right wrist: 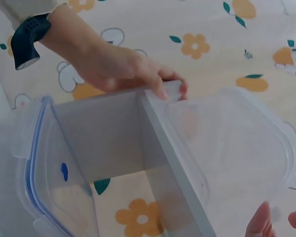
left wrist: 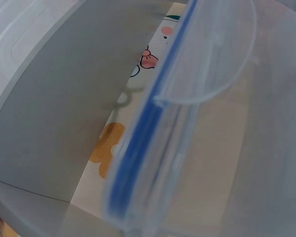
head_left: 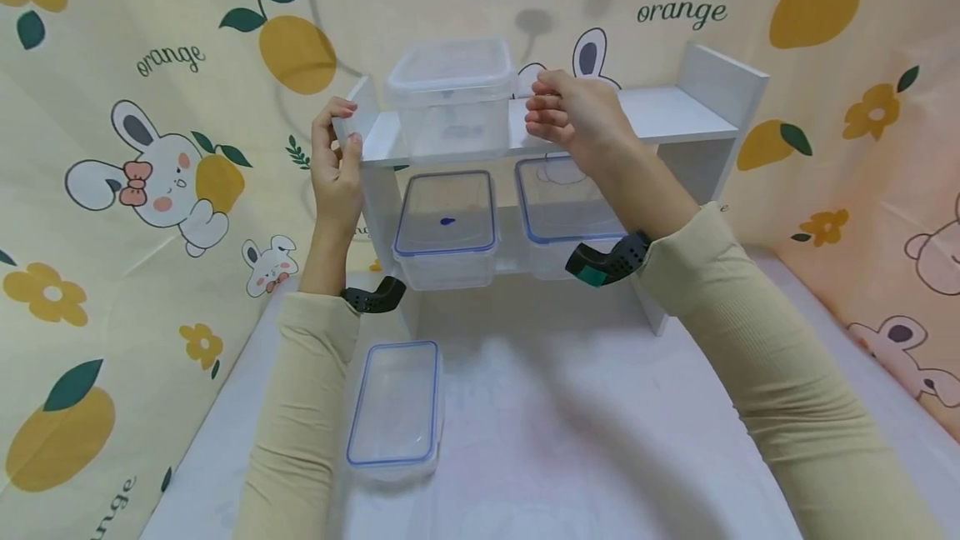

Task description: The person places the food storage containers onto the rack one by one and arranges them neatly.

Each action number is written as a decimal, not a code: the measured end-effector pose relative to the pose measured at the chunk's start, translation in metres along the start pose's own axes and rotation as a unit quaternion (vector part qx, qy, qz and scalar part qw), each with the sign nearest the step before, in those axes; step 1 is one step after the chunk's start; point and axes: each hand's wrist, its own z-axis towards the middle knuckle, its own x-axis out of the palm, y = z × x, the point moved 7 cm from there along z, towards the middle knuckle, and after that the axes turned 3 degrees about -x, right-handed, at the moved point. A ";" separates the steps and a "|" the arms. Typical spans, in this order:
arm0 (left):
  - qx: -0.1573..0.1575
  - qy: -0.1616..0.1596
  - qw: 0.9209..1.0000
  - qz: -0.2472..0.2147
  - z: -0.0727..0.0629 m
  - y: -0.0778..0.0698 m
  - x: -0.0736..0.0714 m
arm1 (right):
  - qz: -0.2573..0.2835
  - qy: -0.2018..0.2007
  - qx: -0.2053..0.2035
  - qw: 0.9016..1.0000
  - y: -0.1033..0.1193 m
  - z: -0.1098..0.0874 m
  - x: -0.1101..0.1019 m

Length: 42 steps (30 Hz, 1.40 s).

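My left hand [head_left: 337, 169] grips the raised left side panel of a white two-tier shelf [head_left: 703, 111], thumb on the near side and fingers over the edge. On the top board, close to that panel, stands a clear plastic container [head_left: 453, 119] with a frosted lid. Just right of this container my right hand [head_left: 581, 119] hovers, fingers loosely bent and nothing in them; a gap shows between. In the right wrist view its thumb [right wrist: 259, 219] and a fingertip are apart near the container's lower edge.
Below, the lower board bears a blue-rimmed container [head_left: 446, 223] with a blue mark on its lid, and another blue-rimmed container [head_left: 566, 198] partly behind the right forearm. A third blue-rimmed container [head_left: 397, 407] lies on the white table [head_left: 555, 440]. Patterned cloth [head_left: 172, 273] hangs behind.
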 end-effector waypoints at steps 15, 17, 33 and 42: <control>0.004 0.001 1.000 0.005 0.000 0.000 -0.001 | -0.004 0.010 0.011 1.000 -0.009 -0.022 -0.005; 0.008 0.000 1.000 0.004 0.000 -0.001 -0.001 | -0.010 0.020 0.007 1.000 -0.010 -0.027 -0.004; 0.004 -0.001 1.000 0.003 0.000 0.002 -0.001 | -0.050 0.101 -0.009 0.994 -0.036 -0.055 -0.002; 0.011 0.001 1.000 -0.008 0.000 0.002 0.000 | -0.039 0.136 -0.005 0.990 -0.049 -0.069 -0.003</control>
